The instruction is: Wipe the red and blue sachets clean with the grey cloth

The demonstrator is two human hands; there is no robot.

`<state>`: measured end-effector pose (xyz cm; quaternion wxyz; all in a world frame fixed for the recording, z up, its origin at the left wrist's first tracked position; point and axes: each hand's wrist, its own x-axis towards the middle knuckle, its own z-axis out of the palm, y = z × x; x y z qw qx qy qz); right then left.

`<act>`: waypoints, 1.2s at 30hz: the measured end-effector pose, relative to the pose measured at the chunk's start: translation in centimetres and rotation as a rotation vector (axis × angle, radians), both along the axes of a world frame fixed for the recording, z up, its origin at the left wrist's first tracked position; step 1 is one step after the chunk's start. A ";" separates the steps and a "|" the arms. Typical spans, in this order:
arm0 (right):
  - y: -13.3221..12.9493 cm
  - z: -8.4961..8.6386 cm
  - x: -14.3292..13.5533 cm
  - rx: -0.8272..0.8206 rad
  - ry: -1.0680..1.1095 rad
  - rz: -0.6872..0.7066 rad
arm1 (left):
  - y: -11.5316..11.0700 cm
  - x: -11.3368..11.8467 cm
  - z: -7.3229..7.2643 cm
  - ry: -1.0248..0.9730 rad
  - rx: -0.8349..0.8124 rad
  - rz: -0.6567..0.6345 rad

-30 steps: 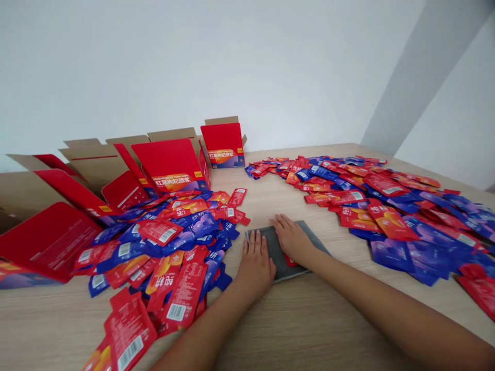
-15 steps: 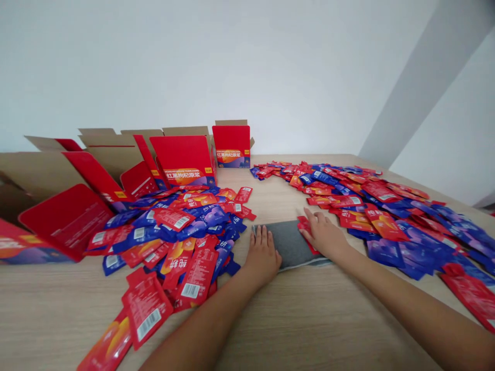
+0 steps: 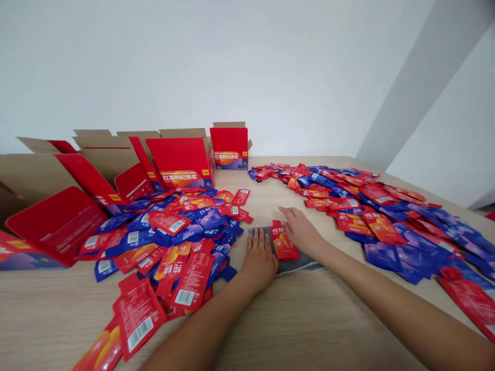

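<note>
A folded grey cloth (image 3: pixel 294 266) lies on the table between two heaps of pouches. My left hand (image 3: pixel 260 260) rests flat on the cloth's left part, fingers outstretched. A red pouch (image 3: pixel 285 242) with an orange print lies face up on the cloth. My right hand (image 3: pixel 303 232) is over the cloth's right part, its fingers stretched leftward at the pouch's upper right edge. It is slightly blurred, and whether the thumb touches the pouch is hard to tell. To the left is a heap of red and blue pouches (image 3: pixel 193 219).
Open red cardboard boxes (image 3: pixel 178 157) stand in a row at the left, with one more box (image 3: pixel 230 147) at the back by the wall. A long spread of red and blue pouches (image 3: pixel 381 224) covers the table's right side. Loose red pouches (image 3: pixel 141 322) lie front left.
My right hand has moved left along the cloth, and the red pouch has shifted left with it. The pouch, earlier mostly under the hand, now shows its printed face. My left hand stays on the cloth.
</note>
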<state>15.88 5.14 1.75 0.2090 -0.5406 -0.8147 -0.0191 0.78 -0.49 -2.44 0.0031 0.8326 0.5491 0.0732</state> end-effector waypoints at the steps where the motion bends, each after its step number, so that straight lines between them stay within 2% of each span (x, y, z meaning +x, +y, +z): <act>1: 0.3 -0.9 -0.5 -0.023 -0.034 -0.029 | 0.0 0.0 -0.1 -0.003 -0.002 0.001; 5: 0.9 -4.1 -2.3 -0.024 -0.115 -0.136 | 0.1 0.0 -0.4 0.005 0.018 0.000; 8: 0.7 -4.6 -2.2 0.050 -0.176 -0.084 | 0.1 -0.1 -0.5 0.012 0.019 0.004; 11: 0.5 -4.1 -0.5 0.070 -0.214 -0.052 | 0.1 -0.1 -0.4 0.019 -0.001 0.014; 16: 0.6 -3.4 3.0 0.085 -0.258 -0.135 | 0.1 -0.1 -0.6 0.030 0.027 -0.001; 20: 0.5 -2.9 4.0 0.101 -0.289 -0.174 | 0.2 -0.1 -0.6 0.022 0.042 0.011; 23: -0.1 -2.7 4.1 0.100 -0.278 -0.257 | 0.1 -0.1 -0.4 0.021 0.034 0.015; 26: -1.3 -2.4 4.4 0.025 -0.293 -0.325 | 0.0 -0.1 -0.2 0.028 0.037 0.009; 30: -2.4 -1.7 4.9 -0.133 -0.279 -0.322 | 0.0 -0.1 -0.2 0.035 0.024 0.013; 36: -2.3 -0.7 4.8 -0.240 -0.279 -0.332 | 0.1 -0.1 -0.4 0.012 0.042 0.006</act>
